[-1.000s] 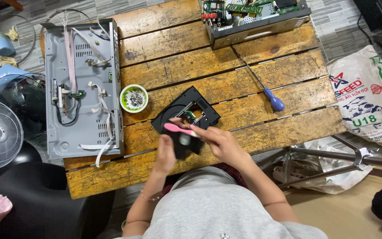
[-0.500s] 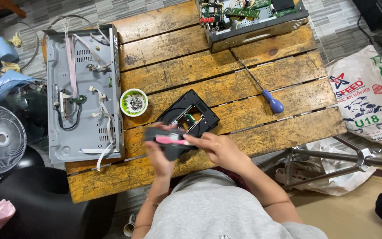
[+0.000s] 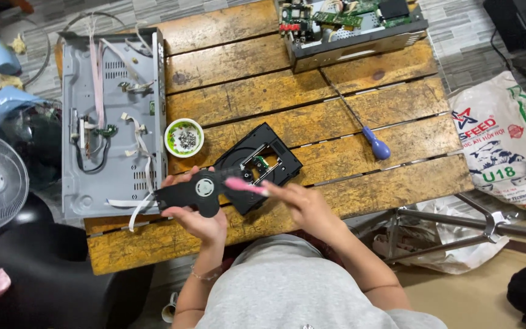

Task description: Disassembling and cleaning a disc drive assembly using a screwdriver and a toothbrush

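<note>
I have the black plastic part (image 3: 193,192) clamped in my left hand (image 3: 202,222) above the table's (image 3: 348,183) front edge; my right hand (image 3: 302,204) grips a pink-handled tool (image 3: 245,186), seemingly a screwdriver; I'm mid-disassembly, I judge; next needs the tip steadied on the part.

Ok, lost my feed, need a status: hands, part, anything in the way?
Left hand grips black plastic part. Right hand holds pink tool against it. Black drive frame directly behind.
</note>
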